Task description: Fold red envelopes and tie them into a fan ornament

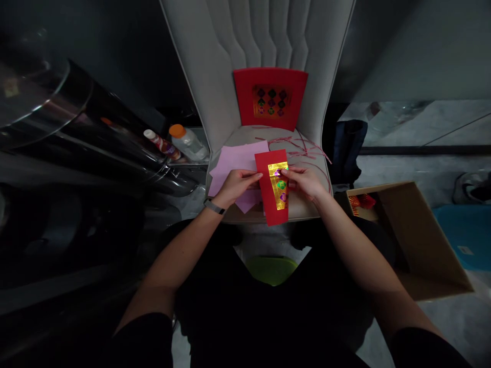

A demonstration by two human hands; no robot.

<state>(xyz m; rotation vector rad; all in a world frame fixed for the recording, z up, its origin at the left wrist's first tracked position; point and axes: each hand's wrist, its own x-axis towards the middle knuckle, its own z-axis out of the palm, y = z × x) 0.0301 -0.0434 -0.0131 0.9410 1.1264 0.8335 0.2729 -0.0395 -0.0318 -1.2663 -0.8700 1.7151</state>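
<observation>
Between my two hands is a red envelope (264, 202) with a gold foil panel and coloured diamond shapes, held above the chair seat. My left hand (238, 185) pinches its left edge between thumb and fingers. On the opposite edge, my right hand (306, 181) grips it with the thumb lying over the foil. Pink paper sheets (240, 158) are fanned out on the seat, partly under my left hand. A wide red sheet with a gold panel (245, 110) leans against the chair back. Thin red twisted strings (303, 145) lie loose on the seat beyond my right hand.
The grey padded chair (264, 30) stands before me. Left of it are an orange-capped bottle (190, 144) and a smaller white-capped bottle (163, 145). At right sits an open cardboard box (418, 240) with red and gold items, beside a blue tub (466, 230).
</observation>
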